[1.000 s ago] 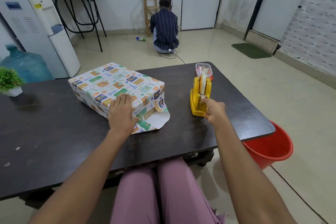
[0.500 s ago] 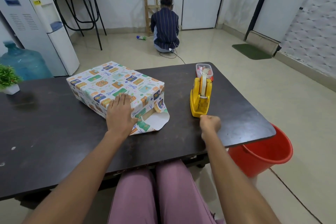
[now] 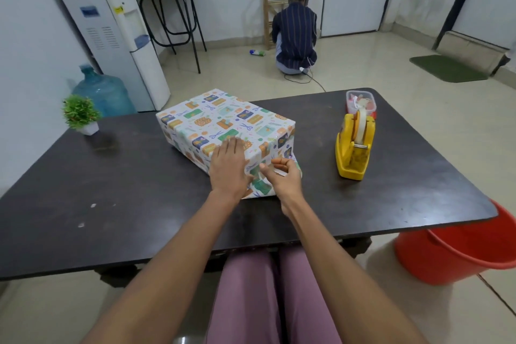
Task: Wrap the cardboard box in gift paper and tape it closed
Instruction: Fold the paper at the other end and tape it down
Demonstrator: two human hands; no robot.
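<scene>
The box (image 3: 223, 123), covered in white gift paper with colourful prints, lies on the dark table (image 3: 111, 204). My left hand (image 3: 227, 167) presses flat on its near top edge. My right hand (image 3: 282, 180) is at the box's near end, fingers pinched on a short strip of clear tape over the folded paper flap (image 3: 259, 190). The yellow tape dispenser (image 3: 353, 148) stands to the right of the box, apart from both hands.
A small lidded plastic container (image 3: 360, 100) sits behind the dispenser. A little potted plant (image 3: 81, 114) stands at the table's left. A red bucket (image 3: 458, 248) is on the floor by the right corner. A person sits on the floor far behind.
My right hand pulled away from the tape dispenser and moved left to the box's near end with a piece of tape. My left hand stayed on the box.
</scene>
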